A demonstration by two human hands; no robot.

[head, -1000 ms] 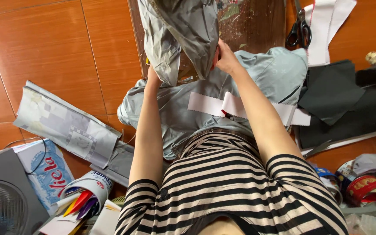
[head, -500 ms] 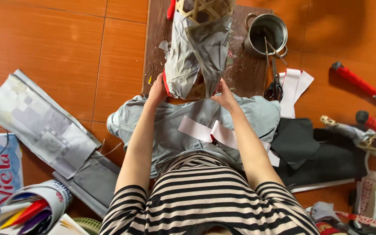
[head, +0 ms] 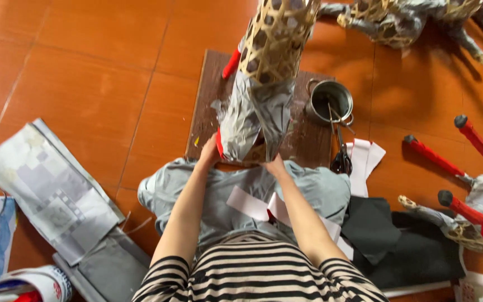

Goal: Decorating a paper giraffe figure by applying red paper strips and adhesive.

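Both hands sit at the centre of the frame, at the foot of a tall woven bamboo frame [head: 278, 39] that's half covered w/ grey paper [head: 252, 120]. Left hand [head: 210, 152] cups the lower left edge of the papered part, fingers curled round it. Right hand [head: 275, 165] presses the lower right edge; can't tell how far its fingers close, they're tucked under the paper. The frame stands upright on a dark wooden board [head: 208, 100] in the upper middle, its bare lattice top running out of the top edge.

Handling, as I judge it: light, hollow, springy. The lattice should flex if squeezed, and the paper skin looks wrinkled and thin, prob. easy to tear or dent. Best hold is low, both sides, palms flat on the papered base where I've got it now, not the open weave up top.

Round about: a small metal pot [head: 331, 100] stands on the board's right end, scissors [head: 341, 156] just below it, white paper strips [head: 364, 159] beside them. More white strips [head: 252, 204] lie on the grey cloth [head: 320, 190] over my lap. Newspaper sheets [head: 51, 190] lie at left, black fabric [head: 387, 235] at lower right, red-handled cutters [head: 448, 162] at right, and another paper-covered bamboo shape [head: 392, 22] sits at upper right on the orange tile floor [head: 85, 67].
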